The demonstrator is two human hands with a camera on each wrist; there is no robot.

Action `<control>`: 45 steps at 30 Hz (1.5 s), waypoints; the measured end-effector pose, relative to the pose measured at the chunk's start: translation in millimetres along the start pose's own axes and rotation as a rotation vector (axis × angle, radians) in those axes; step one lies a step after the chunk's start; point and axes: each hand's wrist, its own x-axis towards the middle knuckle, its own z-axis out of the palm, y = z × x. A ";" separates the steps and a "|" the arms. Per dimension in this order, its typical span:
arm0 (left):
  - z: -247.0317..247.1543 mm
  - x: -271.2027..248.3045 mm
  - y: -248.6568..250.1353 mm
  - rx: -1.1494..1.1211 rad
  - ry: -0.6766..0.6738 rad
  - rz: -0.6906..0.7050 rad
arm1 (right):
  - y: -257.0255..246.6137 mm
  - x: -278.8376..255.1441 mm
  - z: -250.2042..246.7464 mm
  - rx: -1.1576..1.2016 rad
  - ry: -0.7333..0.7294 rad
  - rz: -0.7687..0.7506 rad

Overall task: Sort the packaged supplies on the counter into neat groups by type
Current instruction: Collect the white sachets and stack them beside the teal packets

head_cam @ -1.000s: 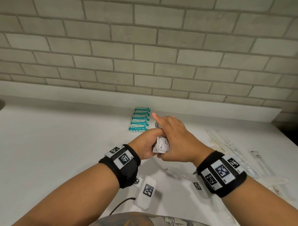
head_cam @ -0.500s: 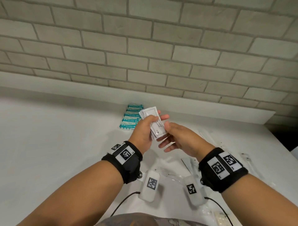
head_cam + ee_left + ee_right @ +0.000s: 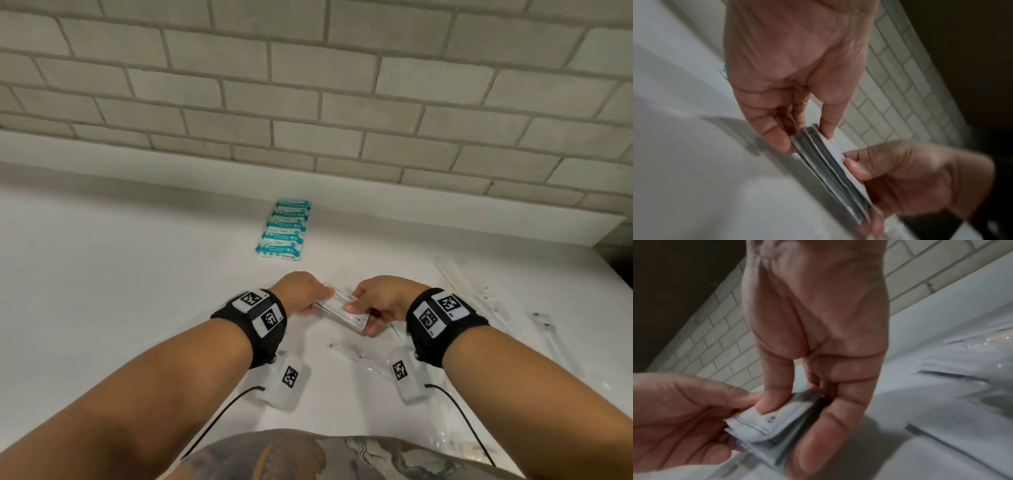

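Over the white counter (image 3: 137,274), both hands pinch one sachet stack (image 3: 342,306).

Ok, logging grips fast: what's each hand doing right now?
Left hand: pinching one end of the stack of flat white paper sachets.
Right hand: gripping the stack's other end.

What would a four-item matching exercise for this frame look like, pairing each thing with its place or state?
Column 1:
1. stack of white sachets
2. row of teal packets
3. clear long wrappers
4. left hand

Column 2:
A. scattered on the counter at the right
B. grips one end of the stack
C. held between both hands
D. lined up on the counter near the brick wall

Pairs: 1-C, 2-D, 3-A, 4-B. The right hand grips the stack's other end.
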 end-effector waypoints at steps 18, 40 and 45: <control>-0.5 -0.3 1.3 0.718 -0.048 0.426 | 6.6 -9.1 10.0 -0.753 0.257 -0.119; -7.5 46.0 21.9 0.830 0.027 0.456 | 0.0 24.2 -14.0 -0.890 0.515 -0.171; -17.5 76.5 34.4 0.833 0.081 0.421 | -15.7 48.4 -41.0 -0.909 0.538 -0.155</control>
